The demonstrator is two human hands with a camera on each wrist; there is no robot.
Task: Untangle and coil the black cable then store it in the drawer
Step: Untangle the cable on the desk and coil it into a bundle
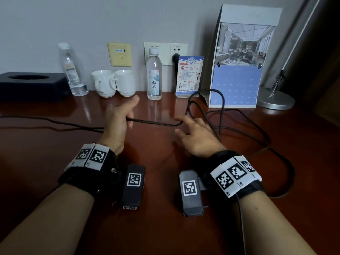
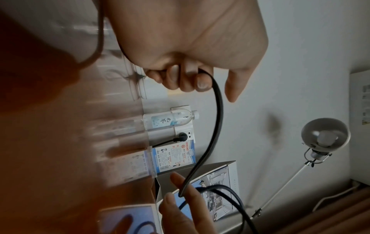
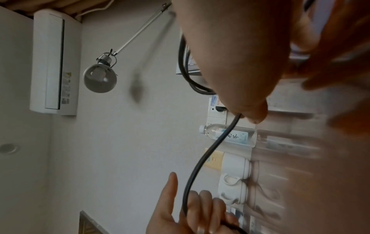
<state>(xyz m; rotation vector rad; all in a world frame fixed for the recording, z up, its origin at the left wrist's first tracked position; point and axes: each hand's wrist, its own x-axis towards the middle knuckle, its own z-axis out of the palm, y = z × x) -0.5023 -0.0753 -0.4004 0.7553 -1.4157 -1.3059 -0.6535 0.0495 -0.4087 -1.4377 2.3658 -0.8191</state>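
The black cable runs taut between my two hands above the brown desk. My left hand grips it with curled fingers and the thumb raised. My right hand has its fingers spread and fairly straight. The cable bends sharply in the fork between its thumb and index finger, then rises in loose loops to the right. More cable trails over the desk on the right and off to the left. No drawer is in view.
Along the wall stand a black tissue box, two water bottles, two white cups, a small sign, a desk calendar and a lamp base. A plug sits in the wall socket.
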